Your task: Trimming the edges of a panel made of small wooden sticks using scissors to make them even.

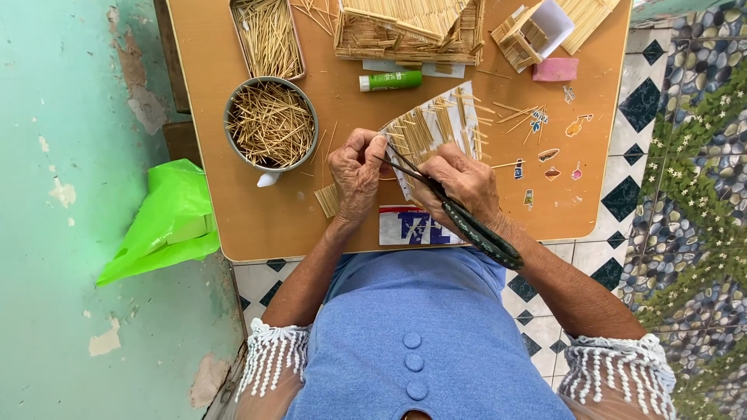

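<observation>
My left hand (356,173) pinches the near left edge of a white card panel (436,128) covered with glued rows of thin wooden sticks. In my right hand (461,185) is a long dark tool with green handles (476,228), shaped like scissors or pliers. Its thin tip reaches across to the panel's edge near my left fingers. The panel lies tilted on the small tan table (257,222). A small bundle of short sticks (327,200) lies just under my left hand.
A round metal bowl (271,123) and a rectangular tin (267,35) hold loose sticks at the left. A stick-built model house (408,29), a green glue stick (391,81), a pink block (555,69), small stickers (551,155) and a green plastic bag (167,222) are around.
</observation>
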